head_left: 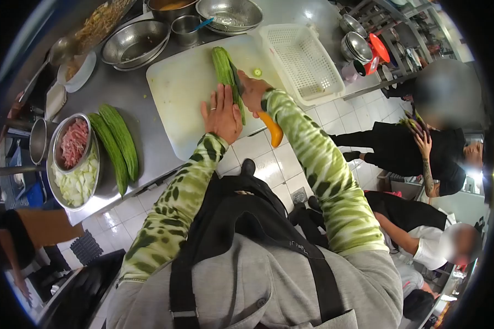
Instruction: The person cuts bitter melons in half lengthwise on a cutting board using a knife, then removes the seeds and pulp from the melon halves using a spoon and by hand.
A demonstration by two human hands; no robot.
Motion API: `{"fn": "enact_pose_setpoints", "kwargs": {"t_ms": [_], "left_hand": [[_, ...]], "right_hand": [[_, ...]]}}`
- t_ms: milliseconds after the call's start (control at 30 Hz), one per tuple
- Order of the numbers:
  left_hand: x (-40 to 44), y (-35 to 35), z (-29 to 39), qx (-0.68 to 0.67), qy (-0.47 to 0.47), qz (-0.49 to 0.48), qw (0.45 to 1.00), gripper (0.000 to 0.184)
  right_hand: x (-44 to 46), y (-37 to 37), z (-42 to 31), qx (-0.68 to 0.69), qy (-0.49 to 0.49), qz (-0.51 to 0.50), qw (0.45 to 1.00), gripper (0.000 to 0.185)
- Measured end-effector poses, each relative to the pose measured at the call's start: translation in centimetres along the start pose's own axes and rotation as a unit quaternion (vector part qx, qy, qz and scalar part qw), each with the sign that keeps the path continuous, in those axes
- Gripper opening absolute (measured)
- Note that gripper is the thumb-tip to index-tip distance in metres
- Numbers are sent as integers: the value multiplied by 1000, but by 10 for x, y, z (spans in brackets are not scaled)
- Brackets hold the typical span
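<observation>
On the white cutting board (170, 104) lies a long, ridged green gourd (222, 63), pointing away from me. My left hand (223, 114) rests flat on its near part, fingers stretched out, a ring on one. Closed around a knife with an orange handle (273, 130) is my right hand (253, 92). The dark blade (236, 77) runs along the gourd's right side; whether it has entered the flesh I cannot tell. A small round green slice (257, 72) sits on the board to the right.
Two whole gourds (115, 142) lie left of the board, beside a bowl of pale chopped vegetable (78, 187) and a smaller bowl of raw meat (74, 143). A white perforated basket (335, 82) stands right. Metal bowls (134, 44) line the back. Co-workers stand nearby.
</observation>
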State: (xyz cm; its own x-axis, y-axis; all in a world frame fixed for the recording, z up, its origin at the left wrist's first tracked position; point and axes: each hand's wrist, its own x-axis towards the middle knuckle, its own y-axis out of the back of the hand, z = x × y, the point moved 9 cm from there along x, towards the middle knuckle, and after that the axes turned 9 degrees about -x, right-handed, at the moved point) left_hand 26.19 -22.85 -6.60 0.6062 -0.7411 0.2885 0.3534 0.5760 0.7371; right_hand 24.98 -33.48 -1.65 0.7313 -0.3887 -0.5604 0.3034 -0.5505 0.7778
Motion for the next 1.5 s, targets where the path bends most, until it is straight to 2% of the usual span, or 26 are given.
{"fn": "enact_pose_setpoints", "kwargs": {"t_ms": [33,67,133,200,233,267,333,400,467,500,533,567,600,667,700,800,867,933,967,1000,1067,1267,1367,1400,1467,1500], "left_hand": [[-2,0,0,-13,-1,0,1000,58],[0,1,-1,-26,-2,4,1000,58],[-10,0,-1,-24,4,-3,1000,58],[-1,-3,-4,12,0,-1,1000,58],[2,0,-1,18,-10,14,1000,58],[3,4,-1,23,-22,24,999,58],[-5,-1,-8,36,-51,23,998,59],[-5,-31,-43,-84,-114,79,987,58],[0,-22,-30,26,-39,62,997,57],[-21,-32,-21,5,-34,22,999,56],[-28,-25,-18,3,-29,-1,1000,57],[-5,-13,-13,3,-26,15,1000,57],[-16,-15,-15,15,2,-12,1000,56],[16,-10,-13,9,11,17,1000,56],[1,-9,-17,-2,21,-11,1000,56],[19,9,-29,-178,-43,103,978,58],[43,3,-15,-110,-30,68,991,63],[66,-16,-2,22,75,-76,994,79],[69,-27,-5,4,110,-104,989,88],[75,-21,11,70,154,-129,977,94],[81,-20,23,120,161,-152,968,96],[96,-9,-31,81,177,-143,970,97],[85,39,-39,-45,153,-81,984,93],[77,63,-58,50,87,88,991,73],[27,132,-82,200,19,195,960,67],[-1,161,-102,305,10,193,933,64]], "right_hand": [[-2,-6,3,-27,0,-5,1000,77],[-3,-6,8,30,-5,-4,1000,76],[8,-48,30,-87,50,219,971,72],[9,-43,26,-95,60,242,964,66],[-6,-34,17,-40,34,137,989,63],[-17,-31,16,-10,19,89,996,65],[-35,-38,13,9,16,62,998,69],[-55,-45,8,14,11,63,998,75],[-77,-59,11,37,-9,35,999,80],[-93,-75,16,53,-26,3,998,83],[-95,-117,26,76,-19,70,994,87],[-122,-126,24,107,-7,77,991,88],[-129,-147,36,122,-27,68,990,72],[-141,-143,38,87,11,94,992,79],[-147,-141,41,69,29,108,991,82],[-176,-141,55,58,73,100,991,87],[-201,-145,68,45,53,96,993,83],[-221,-137,68,40,53,112,992,80],[-232,-137,66,48,66,124,989,79],[-237,-139,68,53,65,115,990,77],[-249,-128,64,31,63,116,991,78],[-270,-121,73,50,83,106,990,75],[-257,-117,61,137,89,96,982,74],[-253,-112,55,114,85,90,986,71],[-239,-105,38,125,153,118,973,71],[-231,-102,32,134,179,134,966,71]]}}
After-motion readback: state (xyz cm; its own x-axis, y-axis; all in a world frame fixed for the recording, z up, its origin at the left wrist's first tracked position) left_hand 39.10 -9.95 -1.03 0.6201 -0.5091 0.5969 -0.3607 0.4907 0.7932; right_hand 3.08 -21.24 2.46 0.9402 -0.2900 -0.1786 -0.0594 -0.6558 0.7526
